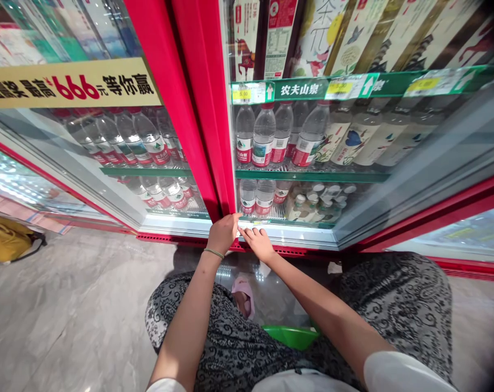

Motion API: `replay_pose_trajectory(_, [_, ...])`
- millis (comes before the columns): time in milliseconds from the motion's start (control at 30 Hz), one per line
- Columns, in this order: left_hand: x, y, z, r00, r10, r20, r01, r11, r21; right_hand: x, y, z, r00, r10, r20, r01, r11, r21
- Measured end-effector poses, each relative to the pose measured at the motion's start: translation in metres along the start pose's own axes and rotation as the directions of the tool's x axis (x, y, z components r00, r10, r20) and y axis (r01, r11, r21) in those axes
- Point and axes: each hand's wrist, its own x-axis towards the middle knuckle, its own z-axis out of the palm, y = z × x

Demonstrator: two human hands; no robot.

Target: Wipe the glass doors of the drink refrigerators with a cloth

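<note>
1. Closed red-framed glass cooler doors (200, 109) meet at a narrow seam; polished grey stone floor (79, 305) lies open to the left.
2. The left hand (222, 234) presses its fingers together at the seam's base; the right hand (257, 244) spreads its fingers on the white sill (296, 235) just beside.

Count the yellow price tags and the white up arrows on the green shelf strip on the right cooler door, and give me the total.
Yellow price tags: 3
White up arrows: 3
Total: 6
</note>
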Motion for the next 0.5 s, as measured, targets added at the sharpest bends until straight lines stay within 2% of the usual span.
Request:
replay_pose_trajectory(100, [0.000, 0.000, 0.000, 1.000, 0.001, -0.008, -0.001, 1.000, -0.001, -0.011, 0.006, 0.000, 1.000, 0.000, 0.008, 0.000, 1.000, 0.002])
replay_pose_trajectory(200, [-0.001, 0.001, 0.001, 1.000, 0.006, -0.008, -0.006, 1.000, -0.007, -0.026, 0.024, -0.011, 0.999, 0.049, -0.004, -0.049, 0.999, -0.003])
replay_pose_trajectory(333, [0.001, 0.007, 0.002, 1.000, 0.026, 0.008, -0.025, 0.999, -0.027, -0.031, 0.053, -0.035, 0.974, 0.150, -0.171, -0.150, 0.989, 0.013])
replay_pose_trajectory(400, [0.004, 0.010, 0.003, 0.999, 0.031, 0.014, -0.031, 0.999, -0.034, -0.031, 0.061, -0.040, 0.954, 0.182, -0.237, -0.184, 0.983, 0.015])
replay_pose_trajectory(500, [0.007, 0.014, 0.005, 0.999, 0.036, 0.019, -0.035, 0.999, -0.037, -0.041, 0.060, -0.034, 0.981, 0.136, -0.140, -0.139, 0.990, -0.012])
